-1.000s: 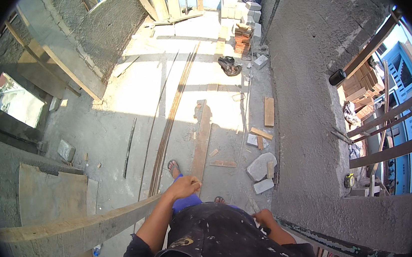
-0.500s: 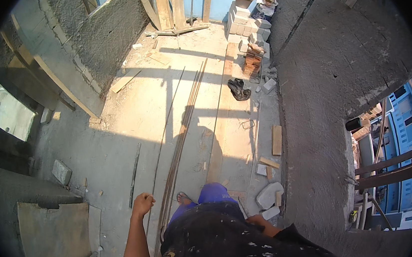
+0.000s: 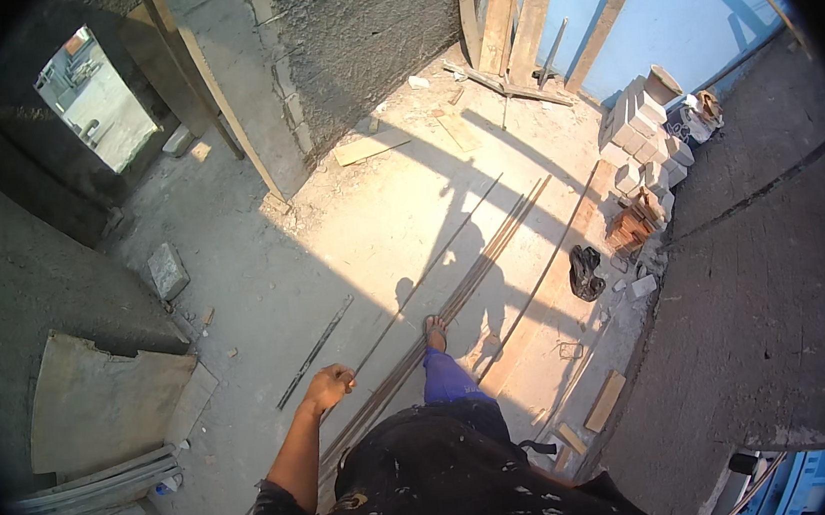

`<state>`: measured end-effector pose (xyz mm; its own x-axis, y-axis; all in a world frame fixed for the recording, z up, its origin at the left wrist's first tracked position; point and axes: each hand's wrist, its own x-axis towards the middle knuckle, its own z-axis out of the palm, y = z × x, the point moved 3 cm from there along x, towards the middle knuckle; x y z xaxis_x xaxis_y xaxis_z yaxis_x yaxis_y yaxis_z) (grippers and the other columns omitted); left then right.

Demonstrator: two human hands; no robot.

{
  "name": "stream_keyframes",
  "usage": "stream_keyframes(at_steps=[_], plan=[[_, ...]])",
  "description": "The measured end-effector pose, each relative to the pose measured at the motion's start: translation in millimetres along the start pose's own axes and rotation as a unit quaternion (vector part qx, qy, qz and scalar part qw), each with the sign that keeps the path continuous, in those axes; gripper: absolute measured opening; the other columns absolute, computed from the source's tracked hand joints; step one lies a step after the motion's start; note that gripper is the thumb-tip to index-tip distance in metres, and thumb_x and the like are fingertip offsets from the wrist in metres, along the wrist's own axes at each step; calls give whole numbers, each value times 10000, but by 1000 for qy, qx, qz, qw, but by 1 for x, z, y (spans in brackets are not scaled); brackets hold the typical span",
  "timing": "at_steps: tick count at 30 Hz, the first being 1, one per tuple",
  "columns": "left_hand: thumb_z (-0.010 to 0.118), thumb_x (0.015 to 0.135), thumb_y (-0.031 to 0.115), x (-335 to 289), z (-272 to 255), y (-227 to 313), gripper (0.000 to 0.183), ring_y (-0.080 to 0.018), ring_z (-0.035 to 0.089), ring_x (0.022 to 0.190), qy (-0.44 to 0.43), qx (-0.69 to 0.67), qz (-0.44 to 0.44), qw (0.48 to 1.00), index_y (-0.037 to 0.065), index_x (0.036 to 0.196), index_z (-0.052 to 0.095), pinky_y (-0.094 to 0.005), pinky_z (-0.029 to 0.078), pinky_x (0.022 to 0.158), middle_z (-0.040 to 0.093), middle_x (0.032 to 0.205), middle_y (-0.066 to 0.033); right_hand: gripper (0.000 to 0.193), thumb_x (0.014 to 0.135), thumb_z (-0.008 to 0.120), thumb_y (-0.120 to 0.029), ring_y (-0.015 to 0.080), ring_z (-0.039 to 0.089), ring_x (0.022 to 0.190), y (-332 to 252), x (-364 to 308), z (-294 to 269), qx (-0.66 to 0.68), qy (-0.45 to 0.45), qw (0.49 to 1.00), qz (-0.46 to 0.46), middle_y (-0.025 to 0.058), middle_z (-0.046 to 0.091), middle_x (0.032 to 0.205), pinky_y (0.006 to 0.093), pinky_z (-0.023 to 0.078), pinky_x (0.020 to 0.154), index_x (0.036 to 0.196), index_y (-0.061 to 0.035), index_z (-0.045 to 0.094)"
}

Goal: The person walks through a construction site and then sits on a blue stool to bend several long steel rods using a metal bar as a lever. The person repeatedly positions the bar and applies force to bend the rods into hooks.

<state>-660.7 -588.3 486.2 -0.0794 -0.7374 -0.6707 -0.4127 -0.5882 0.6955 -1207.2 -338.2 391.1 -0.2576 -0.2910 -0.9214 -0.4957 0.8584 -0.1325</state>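
My left hand (image 3: 329, 389) hangs over the floor with its fingers curled in a loose fist, and nothing shows in it. Beneath it, a thin rod (image 3: 424, 298) lies on the concrete, alongside a bundle of long brown rods (image 3: 489, 259). A short dark bar (image 3: 315, 353) rests to the left of these. My right hand is hidden; a dark strap-like piece (image 3: 538, 448) juts out by my right side. One sandalled foot (image 3: 435, 333) is at the bundle, seemingly on or just past it.
Pale blocks (image 3: 632, 124), red bricks (image 3: 634, 221) and a black plastic bag (image 3: 585, 272) lie along the right wall. Boards (image 3: 604, 400) are on the floor there. Planks (image 3: 503, 7) lean at the back. A sheet (image 3: 101, 401) leans on the left wall.
My view has turned, so the room has shifted and tilted to the right. A foot has stepped forward. My right hand, seen earlier by my side, has gone out of sight.
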Motion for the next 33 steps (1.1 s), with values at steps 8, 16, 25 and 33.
stream_keyframes(at_steps=[8,16,25,33], plan=[[511,932,258,66,-2,-18,352,-358,712,1013,-19,377,-78,923,33,1013,770,-466,542,925,740,1092,-195,509,870,790,-448,247,659,685,-200,119,-167,-38,-59,997,-8,133,710,833,393,523,648,1006,39,729],[589,899,206,81,31,-27,282,-401,696,1074,10,271,-123,955,53,1053,770,-493,545,929,727,1123,-218,470,936,687,-465,210,613,600,-417,158,-300,-209,-26,976,-52,88,665,704,415,502,605,875,1,700],[604,891,259,128,78,-80,287,-317,704,1092,-9,139,-241,960,108,1057,783,-429,570,885,766,1076,-90,430,927,717,-412,200,587,574,-711,156,-244,-400,-42,898,-178,83,642,693,390,484,568,905,17,705],[556,879,258,196,-47,-50,297,-425,690,993,313,-109,-288,898,73,934,782,-499,555,876,740,1021,-198,399,918,745,-365,191,565,551,-937,121,-101,-554,-95,791,-242,78,622,683,369,469,536,931,31,710]])
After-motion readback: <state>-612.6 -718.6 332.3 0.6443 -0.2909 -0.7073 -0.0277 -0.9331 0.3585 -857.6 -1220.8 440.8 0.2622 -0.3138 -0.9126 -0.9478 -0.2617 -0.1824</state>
